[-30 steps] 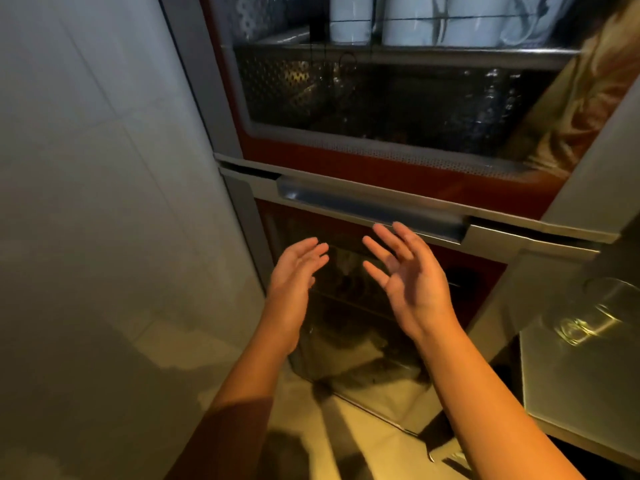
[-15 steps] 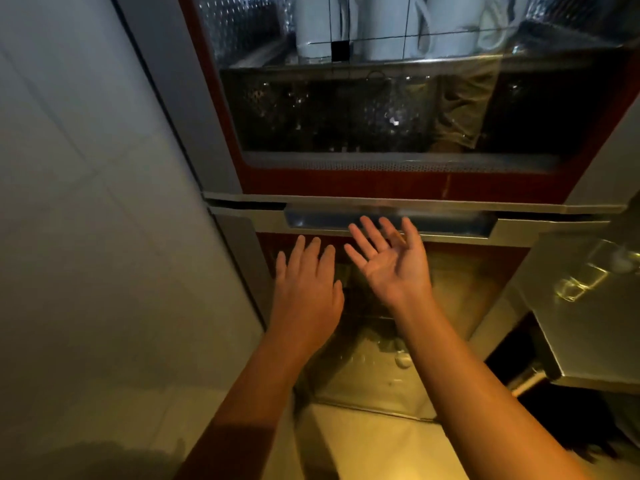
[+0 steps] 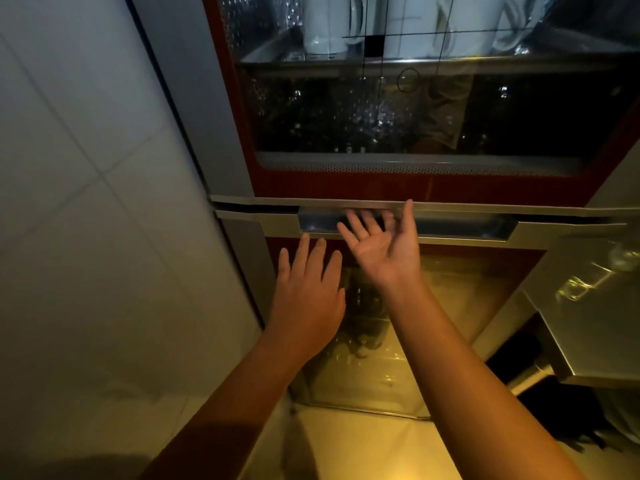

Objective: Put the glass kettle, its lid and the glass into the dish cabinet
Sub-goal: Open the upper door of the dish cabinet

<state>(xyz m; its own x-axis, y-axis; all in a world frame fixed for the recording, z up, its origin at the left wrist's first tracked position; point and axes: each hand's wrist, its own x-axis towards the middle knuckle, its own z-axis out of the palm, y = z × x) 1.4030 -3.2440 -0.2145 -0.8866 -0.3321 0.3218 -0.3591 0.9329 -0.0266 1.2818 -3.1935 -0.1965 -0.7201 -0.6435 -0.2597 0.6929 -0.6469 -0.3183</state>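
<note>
Behind dish cabinet (image 3: 346,187) glass, white mugs (image 3: 325,26) racked, left hand (image 3: 308,292) flat, right hand (image 3: 384,247) spread at handle (image 3: 460,225), both empty

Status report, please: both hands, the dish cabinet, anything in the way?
Left hand open, empty, before lower door. Right hand open, palm up, fingers at recessed handle. Dish cabinet looks shut. Nothing blocks the handle.
</note>
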